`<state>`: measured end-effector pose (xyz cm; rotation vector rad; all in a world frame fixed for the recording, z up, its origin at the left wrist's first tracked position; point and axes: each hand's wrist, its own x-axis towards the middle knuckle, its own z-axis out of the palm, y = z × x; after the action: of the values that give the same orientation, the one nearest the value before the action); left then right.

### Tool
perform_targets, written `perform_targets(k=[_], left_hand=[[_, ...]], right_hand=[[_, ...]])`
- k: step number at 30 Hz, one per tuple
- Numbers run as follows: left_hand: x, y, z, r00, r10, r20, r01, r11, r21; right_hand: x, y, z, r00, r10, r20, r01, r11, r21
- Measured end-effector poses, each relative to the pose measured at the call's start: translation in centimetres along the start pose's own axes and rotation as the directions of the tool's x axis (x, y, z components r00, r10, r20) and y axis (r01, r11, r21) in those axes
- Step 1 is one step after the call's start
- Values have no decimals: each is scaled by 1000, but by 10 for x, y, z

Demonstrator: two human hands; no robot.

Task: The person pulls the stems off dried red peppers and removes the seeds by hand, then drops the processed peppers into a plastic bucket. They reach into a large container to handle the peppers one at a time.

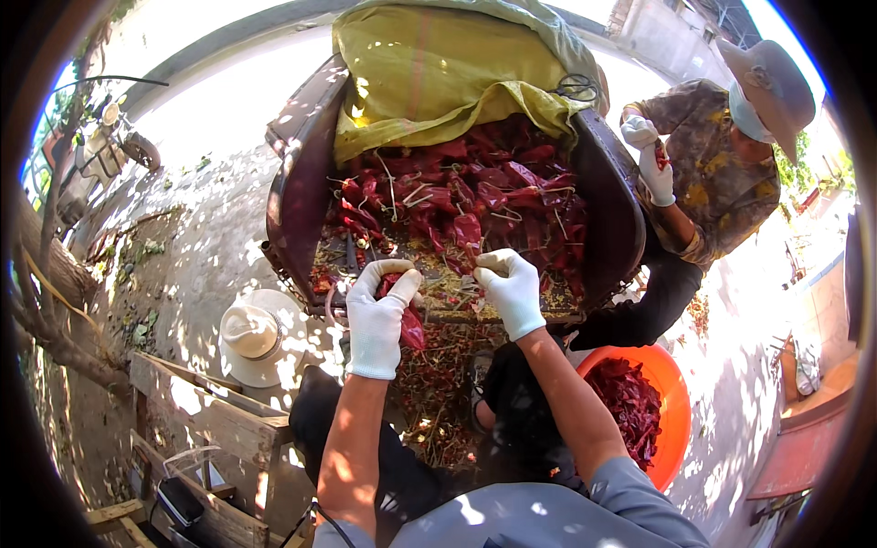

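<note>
My left hand (380, 322), in a white knit glove, is closed on a dried red chili pepper (412, 329) whose lower part hangs below the fingers. My right hand (510, 291), gloved the same way, pinches with thumb and forefinger at the lower end of another red chili pepper (468, 233); how firmly it grips is hard to tell. Both hands are over the near edge of a metal cart bed (318, 233). Behind them lies a heap of dried red chilies (507, 185) with pale stems, partly under a yellow woven sack (438, 68). Yellow seeds and stem bits are scattered near the edge.
An orange basin (675, 411) of red chili pieces stands at my right. A co-worker (719, 164) with white gloves is at the cart's right side. A pale hat (264, 335) and a wooden bench frame (205, 411) are at my left. Stems litter the ground below.
</note>
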<state>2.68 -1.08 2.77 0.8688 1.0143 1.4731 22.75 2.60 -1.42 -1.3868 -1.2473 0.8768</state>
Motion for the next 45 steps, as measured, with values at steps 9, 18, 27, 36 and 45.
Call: perform_targets(k=[9,18,27,36,45], left_hand=[[-4,8,5,982,-30,188,5,991,134],[-6,-7,4,937,154,313,-311,776,548],[-14,-17,5,848,197,492,-526,205,825],[-16,-12,3,826,86,558,-545,375,750],[-22,-5,12,840,6,542,-460,538,706]], right_hand=[[-61,-35,-19,875,35,483,-252,885,391],[-64,-33,-21,925,-24,378,-23,993,119],[-63,-52,5,869,-449,207,491,732,-472],[-56,-55,-8,918,-306,251,379,862,-336],[-55,-68,-20,762,-487,426,646,615,-453]])
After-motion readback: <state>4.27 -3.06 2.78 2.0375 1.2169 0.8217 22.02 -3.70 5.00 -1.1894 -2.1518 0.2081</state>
